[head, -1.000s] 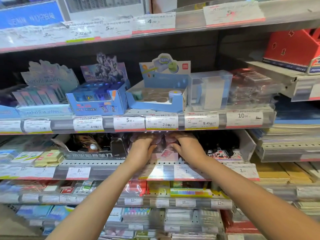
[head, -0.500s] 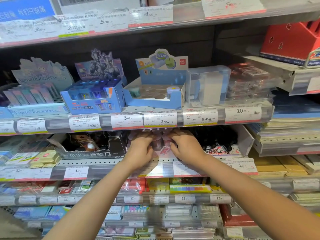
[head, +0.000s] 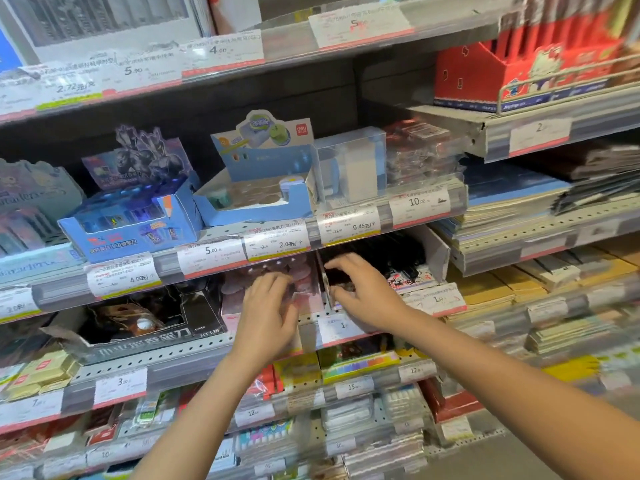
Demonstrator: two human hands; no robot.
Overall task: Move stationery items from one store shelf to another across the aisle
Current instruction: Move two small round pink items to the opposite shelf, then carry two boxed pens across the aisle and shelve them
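A store shelf (head: 194, 355) packed with stationery fills the view, price tags along every edge. On the tier above the hands sit a blue display box (head: 131, 220) and a light blue tray (head: 256, 202); a black sharpener box (head: 138, 327) stands to the left on the hands' own tier. There, a pink display box (head: 273, 282) sits beside a box of dark items (head: 377, 258). The left hand (head: 266, 313) rests on the pink box front, fingers loosely spread. The right hand (head: 360, 289), fingers curled and parted, touches the divider between the two boxes; whether either grips anything I cannot tell
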